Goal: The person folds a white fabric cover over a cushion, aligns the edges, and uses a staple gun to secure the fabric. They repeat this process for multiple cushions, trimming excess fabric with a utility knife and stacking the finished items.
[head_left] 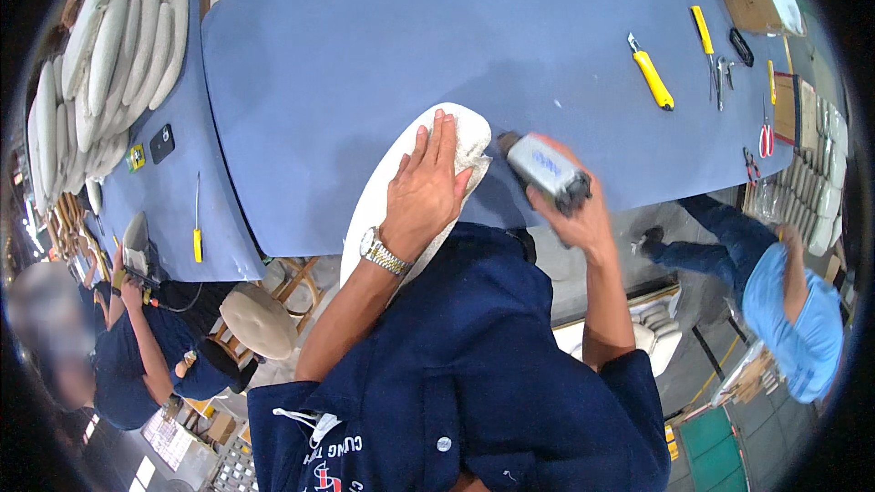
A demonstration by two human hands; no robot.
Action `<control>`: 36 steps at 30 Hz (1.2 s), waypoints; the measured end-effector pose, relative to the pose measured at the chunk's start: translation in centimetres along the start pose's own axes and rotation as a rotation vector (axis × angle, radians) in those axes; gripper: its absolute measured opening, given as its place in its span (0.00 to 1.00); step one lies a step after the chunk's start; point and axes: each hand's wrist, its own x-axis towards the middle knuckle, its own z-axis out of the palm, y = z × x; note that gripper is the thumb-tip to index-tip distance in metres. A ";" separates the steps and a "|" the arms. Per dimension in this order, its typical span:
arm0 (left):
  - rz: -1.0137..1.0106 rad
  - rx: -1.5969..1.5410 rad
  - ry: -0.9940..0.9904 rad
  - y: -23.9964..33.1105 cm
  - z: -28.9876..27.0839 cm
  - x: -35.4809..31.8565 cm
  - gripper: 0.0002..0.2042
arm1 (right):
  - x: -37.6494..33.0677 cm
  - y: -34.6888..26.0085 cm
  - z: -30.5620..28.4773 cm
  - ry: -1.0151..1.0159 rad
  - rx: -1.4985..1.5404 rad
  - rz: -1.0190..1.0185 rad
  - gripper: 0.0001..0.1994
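White padded panel [401, 173] is pinned flat at the blue bench [365, 46] edge by the open left hand [424, 187], steadying it; a grey power tool [547, 171] is gripped against its end by the closed right hand [579, 214].

I stand at a wide blue padded worktable [383, 27]. A second blue table [182, 191] sits to my left, a wooden stool [296, 278] below, and grey concrete floor [629, 246] beyond.

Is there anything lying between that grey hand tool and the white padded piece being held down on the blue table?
Nothing visible. The grey hand tool in the right hand sits right beside the white padded piece, which the left hand presses flat.
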 end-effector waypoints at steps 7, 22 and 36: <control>0.007 -0.037 0.001 -0.4 0.1 0.1 0.39 | -1.3 -0.8 2.6 -0.044 0.109 -0.203 0.35; -0.043 -0.117 -0.218 -0.6 -2.0 0.9 0.47 | 0.0 -3.3 3.3 -0.173 0.022 -0.039 0.33; -0.064 -0.159 -0.165 -0.3 -1.1 1.3 0.41 | 0.4 -4.3 3.7 -0.174 -0.021 0.077 0.32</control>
